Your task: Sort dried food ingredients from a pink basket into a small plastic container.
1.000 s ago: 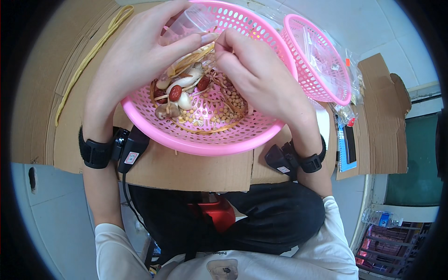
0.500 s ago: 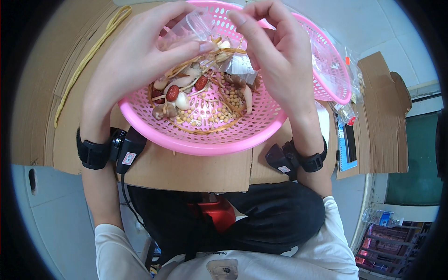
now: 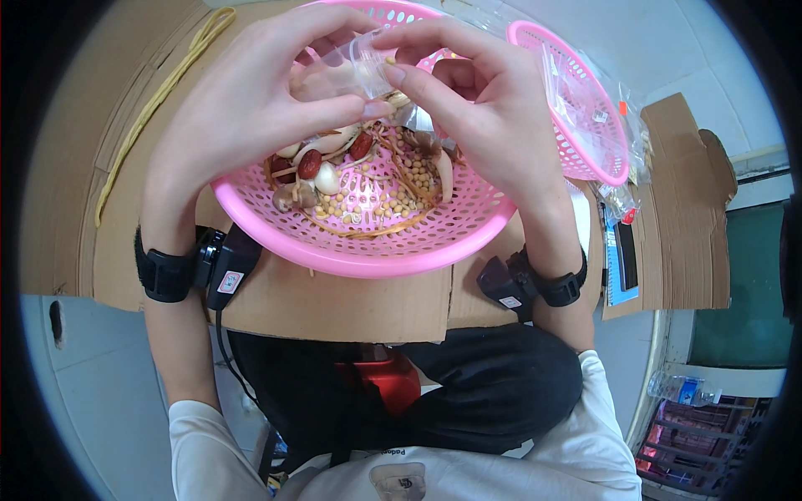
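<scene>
My left hand (image 3: 259, 100) is closed around a clear plastic bag (image 3: 330, 77), its mouth facing right. At that mouth, my right hand (image 3: 480, 104) pinches a small yellow soybean (image 3: 390, 61) between thumb and forefinger. Both hands are above a pink plastic basket (image 3: 368, 263) with slotted walls. In the basket lie loose soybeans (image 3: 401, 203), red dates (image 3: 310, 161), a white clove-like piece (image 3: 327, 179), mushrooms (image 3: 294, 197) and thin brownish strips. A silvery packet (image 3: 415, 119) lies partly hidden behind my right fingers.
A second pink basket (image 3: 622, 171) with clear bags in it stands tilted at the back right. On the cardboard (image 3: 351, 313) at the left lies a yellow cord (image 3: 138, 138). A blue notebook (image 3: 618, 280) lies at the right, and a plastic bottle (image 3: 685, 390) is beyond the table.
My right hand has moved left and down to the bag's mouth, with a soybean now showing at its fingertips. My left hand keeps its hold on the bag.
</scene>
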Motion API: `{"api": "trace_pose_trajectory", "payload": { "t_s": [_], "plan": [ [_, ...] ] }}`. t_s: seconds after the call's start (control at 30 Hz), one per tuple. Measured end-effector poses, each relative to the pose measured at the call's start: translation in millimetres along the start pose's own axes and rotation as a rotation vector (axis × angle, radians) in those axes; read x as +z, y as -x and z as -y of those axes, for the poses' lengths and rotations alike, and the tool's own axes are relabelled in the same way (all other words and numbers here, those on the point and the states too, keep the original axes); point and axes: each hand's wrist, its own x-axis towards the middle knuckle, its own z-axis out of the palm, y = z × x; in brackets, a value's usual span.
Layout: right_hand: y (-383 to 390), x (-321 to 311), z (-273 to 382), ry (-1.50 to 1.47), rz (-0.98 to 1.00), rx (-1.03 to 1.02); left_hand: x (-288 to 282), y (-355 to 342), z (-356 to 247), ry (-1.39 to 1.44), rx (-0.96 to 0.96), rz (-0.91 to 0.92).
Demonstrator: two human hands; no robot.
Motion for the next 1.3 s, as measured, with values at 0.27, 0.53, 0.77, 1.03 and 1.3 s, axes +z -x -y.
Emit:
{"api": "trace_pose_trajectory", "payload": {
  "t_s": [0.27,0.53,0.77,1.03,1.3],
  "plan": [
    [0.2,-1.7,3.8,0.050,0.014,0.013,-0.8,-1.0,-3.2,-0.041,-0.012,0.002],
    [-3.5,-9.4,11.6,-0.127,0.087,0.049,0.6,0.4,-3.8,0.082,-0.233,-0.057],
    [-0.2,3.9,4.5,0.175,0.280,-0.053,-4.7,-7.3,-8.7,-0.127,-0.145,-0.054],
    [1.9,5.7,-6.4,0.458,0.471,-0.100,-3.6,-8.0,-9.9,-0.094,-0.150,-0.049],
    [4.4,6.0,-11.2,0.460,0.502,-0.077,-3.2,-8.3,-4.2,-0.118,-0.129,-0.051]
  ]
}}
